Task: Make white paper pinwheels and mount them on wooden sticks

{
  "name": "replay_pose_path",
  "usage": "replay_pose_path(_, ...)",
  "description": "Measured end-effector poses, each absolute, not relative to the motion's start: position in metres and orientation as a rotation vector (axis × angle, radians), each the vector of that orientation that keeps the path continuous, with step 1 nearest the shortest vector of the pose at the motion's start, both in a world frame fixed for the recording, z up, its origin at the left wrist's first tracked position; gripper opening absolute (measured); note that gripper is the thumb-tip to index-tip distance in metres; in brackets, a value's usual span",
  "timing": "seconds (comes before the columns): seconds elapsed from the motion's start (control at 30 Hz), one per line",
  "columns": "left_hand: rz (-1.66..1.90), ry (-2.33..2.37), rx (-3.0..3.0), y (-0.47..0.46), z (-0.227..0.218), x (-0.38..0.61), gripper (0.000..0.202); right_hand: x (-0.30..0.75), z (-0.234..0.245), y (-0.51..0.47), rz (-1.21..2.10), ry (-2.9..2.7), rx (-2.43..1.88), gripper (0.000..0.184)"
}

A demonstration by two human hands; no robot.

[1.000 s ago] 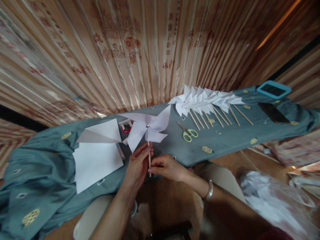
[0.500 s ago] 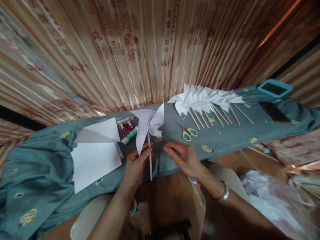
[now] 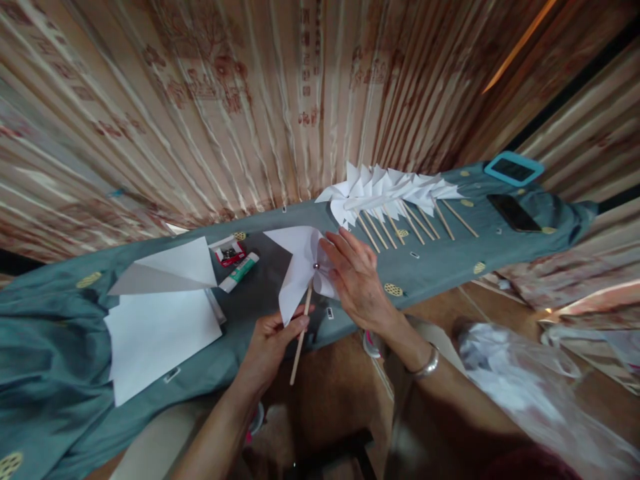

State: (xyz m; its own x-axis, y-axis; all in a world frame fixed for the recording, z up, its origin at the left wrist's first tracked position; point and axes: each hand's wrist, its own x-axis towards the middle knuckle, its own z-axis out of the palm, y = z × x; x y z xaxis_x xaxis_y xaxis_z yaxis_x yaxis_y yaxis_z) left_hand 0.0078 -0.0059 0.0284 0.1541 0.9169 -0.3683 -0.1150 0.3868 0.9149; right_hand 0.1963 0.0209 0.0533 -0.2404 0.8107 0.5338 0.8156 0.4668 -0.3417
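My left hand [image 3: 275,343] is closed round the wooden stick of a white paper pinwheel [image 3: 299,263], pinching it between thumb and fingers below the blades. A small round metal pin head shows at the pinwheel's centre. My right hand [image 3: 360,280] has its fingers stretched out against the blades on the right side, covering part of them. Behind this hand the green-handled scissors are hidden. Left of the pinwheel lie a glue stick [image 3: 239,272] with a green label and a small red box [image 3: 231,253] with dark pieces in it.
A row of finished pinwheels [image 3: 390,190] lies overlapped at the back. White paper sheets [image 3: 163,340] and a folded sheet [image 3: 170,267] are on the left. A phone [image 3: 514,212] and a blue-framed device [image 3: 514,169] sit at the far right; a plastic bag [image 3: 515,380] stands below.
My right hand has moved up and left onto the pinwheel's blades, its fingers unfolding. The pinwheel now tilts to the right. The view has shifted rightward, and the scissors have become hidden.
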Motion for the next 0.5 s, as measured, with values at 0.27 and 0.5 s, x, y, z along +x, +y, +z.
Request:
replay_pose_path(0.27,0.886,1.171,0.912,-0.0077,0.0309,0.0089,0.03,0.1933,0.0523,0.0205,-0.062,-2.102,-1.359,0.047)
replay_pose_path(0.5,0.853,1.16,0.925,-0.0092,0.0292,0.0083,0.032,0.1904,0.0485,0.0228,-0.12,-2.113,-1.399,0.043)
